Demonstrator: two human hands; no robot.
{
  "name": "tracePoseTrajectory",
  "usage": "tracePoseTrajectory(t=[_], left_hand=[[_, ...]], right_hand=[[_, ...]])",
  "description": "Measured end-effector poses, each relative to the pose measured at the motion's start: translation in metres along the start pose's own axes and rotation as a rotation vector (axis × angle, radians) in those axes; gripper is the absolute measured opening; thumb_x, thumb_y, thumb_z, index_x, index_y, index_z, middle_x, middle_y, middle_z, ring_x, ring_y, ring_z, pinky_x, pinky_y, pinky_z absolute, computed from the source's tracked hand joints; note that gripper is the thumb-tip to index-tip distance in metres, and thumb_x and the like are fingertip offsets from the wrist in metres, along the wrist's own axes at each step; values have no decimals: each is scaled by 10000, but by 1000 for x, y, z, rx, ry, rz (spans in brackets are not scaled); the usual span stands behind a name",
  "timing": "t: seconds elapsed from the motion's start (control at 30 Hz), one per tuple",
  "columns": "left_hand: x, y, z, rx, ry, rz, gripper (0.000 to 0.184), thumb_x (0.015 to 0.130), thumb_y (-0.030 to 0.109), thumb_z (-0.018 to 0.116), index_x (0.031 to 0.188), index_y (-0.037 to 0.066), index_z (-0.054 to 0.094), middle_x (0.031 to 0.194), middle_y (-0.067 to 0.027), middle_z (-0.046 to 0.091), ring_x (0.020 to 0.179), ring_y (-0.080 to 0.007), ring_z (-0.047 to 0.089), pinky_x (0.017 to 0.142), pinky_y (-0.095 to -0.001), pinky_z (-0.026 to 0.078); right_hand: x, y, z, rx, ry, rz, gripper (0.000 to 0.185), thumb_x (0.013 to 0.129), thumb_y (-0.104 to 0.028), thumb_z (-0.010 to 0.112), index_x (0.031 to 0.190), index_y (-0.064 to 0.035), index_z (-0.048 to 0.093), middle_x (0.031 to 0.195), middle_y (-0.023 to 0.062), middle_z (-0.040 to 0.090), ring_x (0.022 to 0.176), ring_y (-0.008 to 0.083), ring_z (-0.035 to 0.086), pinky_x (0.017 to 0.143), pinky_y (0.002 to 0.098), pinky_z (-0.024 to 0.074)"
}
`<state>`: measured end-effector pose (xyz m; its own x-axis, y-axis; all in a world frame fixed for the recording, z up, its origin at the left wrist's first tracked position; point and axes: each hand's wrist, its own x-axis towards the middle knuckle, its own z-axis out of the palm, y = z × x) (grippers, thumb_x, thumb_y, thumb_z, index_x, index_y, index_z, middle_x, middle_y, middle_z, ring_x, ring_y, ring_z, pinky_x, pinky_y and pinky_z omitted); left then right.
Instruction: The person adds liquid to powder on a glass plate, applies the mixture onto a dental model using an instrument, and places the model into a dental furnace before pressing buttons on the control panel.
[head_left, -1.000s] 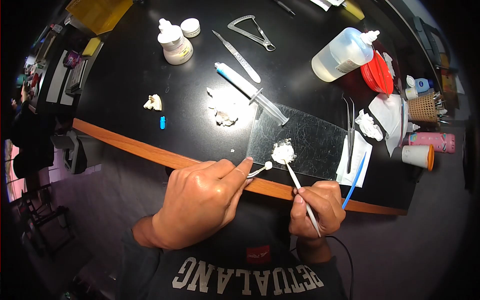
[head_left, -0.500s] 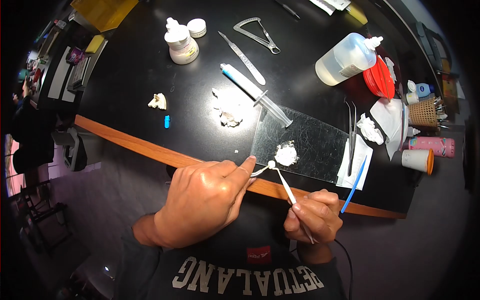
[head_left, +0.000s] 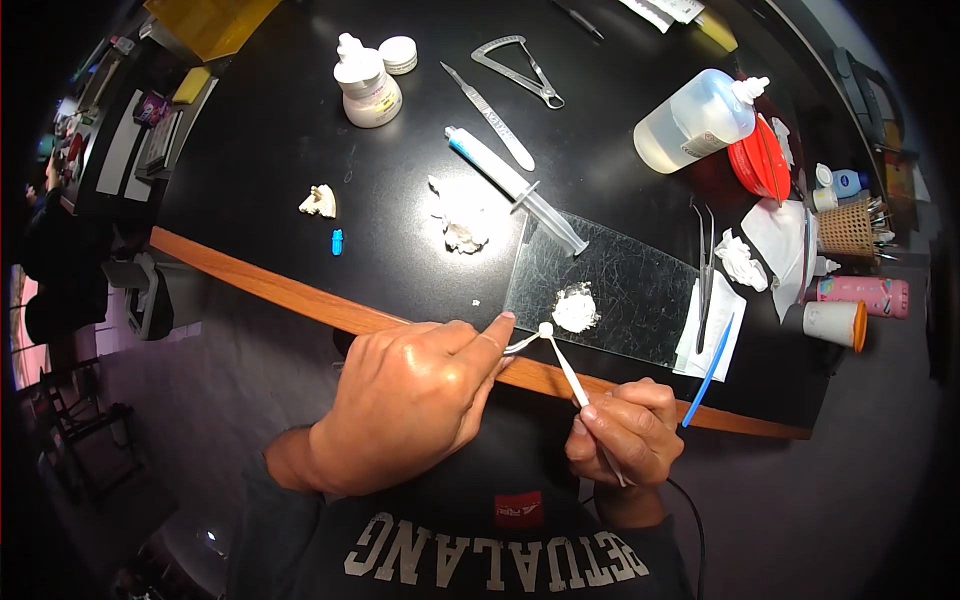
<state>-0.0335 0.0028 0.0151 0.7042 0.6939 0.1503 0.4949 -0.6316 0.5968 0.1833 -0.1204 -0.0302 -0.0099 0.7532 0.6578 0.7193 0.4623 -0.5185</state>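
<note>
My left hand is closed around a slim metal tool, likely tweezers; most of it is hidden by the fingers. At its tip sits a small white piece, above the front edge of the glass slab. In a pinch, my right hand holds a thin white stick, its upper end touching or very near the white piece. A mound of white powder lies on the slab just beyond. Across the slab's far left corner rests a syringe.
Left of the slab lie crumpled white material, a blue cap and a tooth-like model. Farther back are a dropper bottle, a scalpel and a caliper. At right, a squeeze bottle and tweezers.
Both hands keep nearly the same pose, with the white piece still between the two tools. The whole view has shifted very slightly.
</note>
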Motion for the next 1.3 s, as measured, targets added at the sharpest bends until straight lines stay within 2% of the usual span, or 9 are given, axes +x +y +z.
tracePoseTrajectory(t=[0.1,0.57,0.77,0.87,1.3], left_hand=[[1,0,-1,5,-4,1,305,893,70,835,1186,2,783,703,-78,637,577,-256,645,526,-379,485],[1,0,0,-11,-3,-11,295,909,80,831,1192,8,789,695,-77,636,560,-242,635,519,-374,480],[3,-5,-3,-249,-56,-39,267,909,48,817,1158,-43,788,795,-159,771,638,-280,749,597,-341,575],[4,-6,-4,-266,-109,-59,267,908,39,812,1154,-62,783,844,-193,788,684,-299,777,629,-341,600],[5,-6,-3,-266,-123,-77,250,923,36,796,1149,-70,779,850,-182,794,712,-299,789,651,-348,612]], right_hand=[[-2,1,1,4,33,15,221,833,-44,850,1046,-83,806,944,32,790,780,171,652,535,284,463],[-4,1,0,-13,13,10,240,807,-30,847,1031,-104,803,937,11,789,789,163,649,532,278,446],[-6,-3,-2,-16,43,43,254,848,-42,822,1084,-118,764,935,8,792,794,161,645,552,284,452],[-7,-3,-2,-24,43,49,256,845,-46,816,1084,-120,761,932,7,790,791,161,644,556,284,452],[-7,-1,-1,-18,30,9,226,799,-39,815,1011,-113,792,917,2,778,769,146,630,525,277,434]])
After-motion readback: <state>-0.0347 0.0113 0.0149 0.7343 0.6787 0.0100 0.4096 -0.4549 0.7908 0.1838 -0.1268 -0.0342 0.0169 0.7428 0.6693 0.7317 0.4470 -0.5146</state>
